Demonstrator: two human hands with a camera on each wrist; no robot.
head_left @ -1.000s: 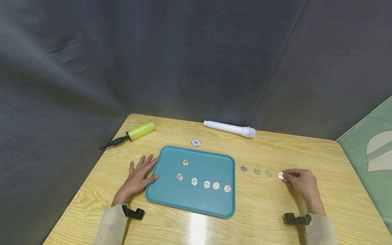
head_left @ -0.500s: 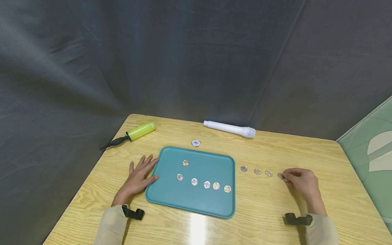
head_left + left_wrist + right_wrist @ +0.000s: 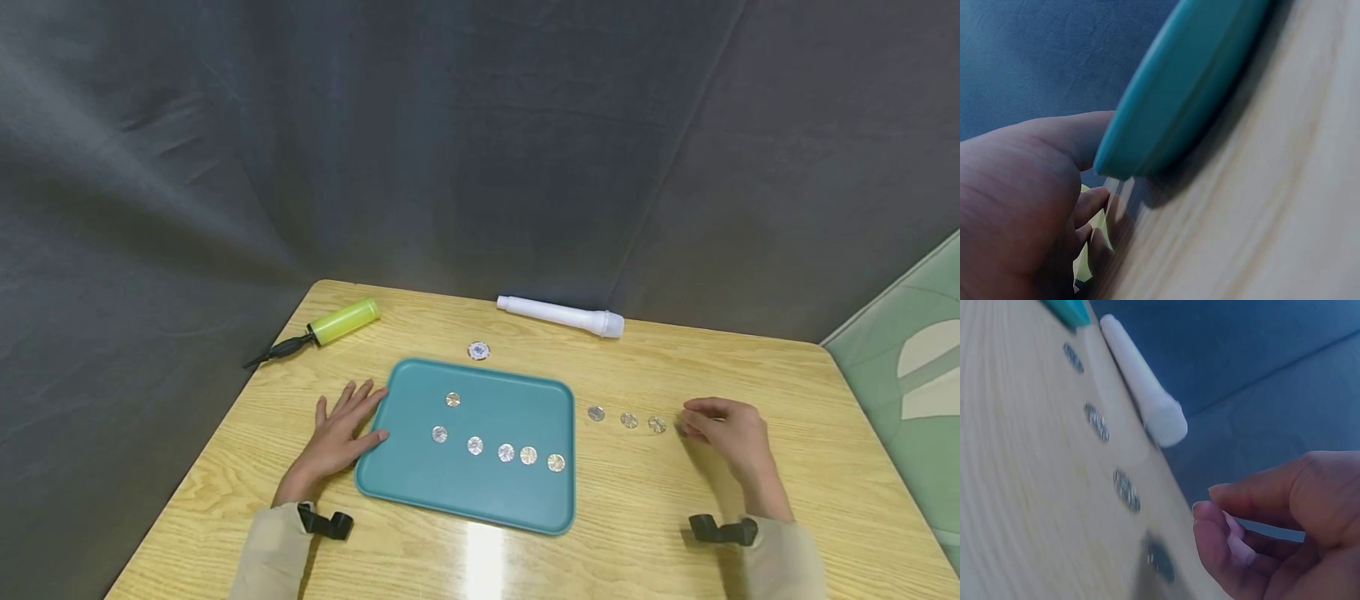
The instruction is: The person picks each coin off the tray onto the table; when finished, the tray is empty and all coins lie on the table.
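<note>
My left hand (image 3: 337, 440) rests at the left edge of the teal tray (image 3: 465, 487), thumb and fingertips at its rim. In the left wrist view the tray's raised side (image 3: 1166, 106) overlaps a finger. Several shiny round coins, including one coin (image 3: 506, 452), lie in the tray. To its right, a row of coins runs across the wood, among them a coin (image 3: 629, 420). My right hand (image 3: 731, 433) hovers over the row's right end, fingers loosely curled, nothing visible between them. Beneath it, in the hand's shadow, lies the end coin (image 3: 1160, 561), mostly hidden in the head view.
Behind the tray lies a poker chip (image 3: 479, 350). A white toy microphone (image 3: 561, 315) lies along the table's back edge, and a yellow-green hand pump (image 3: 343, 322) with a black nozzle at the back left. Dark cloth (image 3: 465, 150) hangs behind the table.
My right hand has let go of the end coin, rising and shifting slightly left over it. The left hand stays at the tray's edge.
</note>
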